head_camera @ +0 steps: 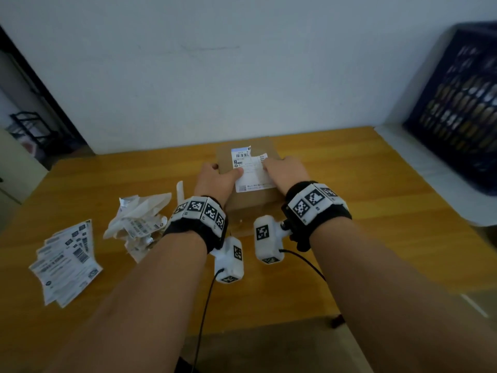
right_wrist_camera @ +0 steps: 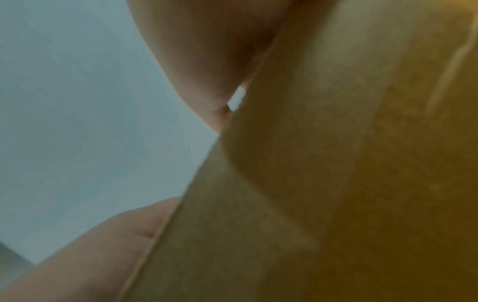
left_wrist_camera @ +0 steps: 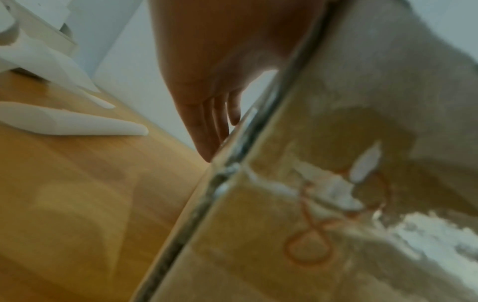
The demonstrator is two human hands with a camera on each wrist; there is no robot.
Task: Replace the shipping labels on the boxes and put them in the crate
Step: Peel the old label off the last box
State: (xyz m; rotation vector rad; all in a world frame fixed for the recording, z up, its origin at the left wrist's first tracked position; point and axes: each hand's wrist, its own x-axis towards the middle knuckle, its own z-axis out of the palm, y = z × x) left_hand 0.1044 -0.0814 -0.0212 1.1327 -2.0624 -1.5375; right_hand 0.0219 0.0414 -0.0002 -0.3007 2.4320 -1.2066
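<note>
Wooden table (head_camera: pixel 336 184) under pale wall, brown box (head_camera: pixel 252 203) bearing torn white label (head_camera: pixel 251 170), my left hand (head_camera: pixel 215 179) gripping its edge, thumb pinning label, my right hand (head_camera: pixel 287 170) pressing flat on top.

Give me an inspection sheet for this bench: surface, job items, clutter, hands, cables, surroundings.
Surface: wooden table, against a white wall.
Job's things: cardboard box at centre with a partly torn label on top; stack of fresh labels at left; dark crate at right, off the table.
Clutter: crumpled backing paper and old labels left of the box.
Grippers: left hand holds the box's left edge, thumb on the label; right hand rests on the label's right side, fingers hidden.
Cables: black leads hang from both wrist cameras.
Surroundings: dark doorway and rack at far left.
</note>
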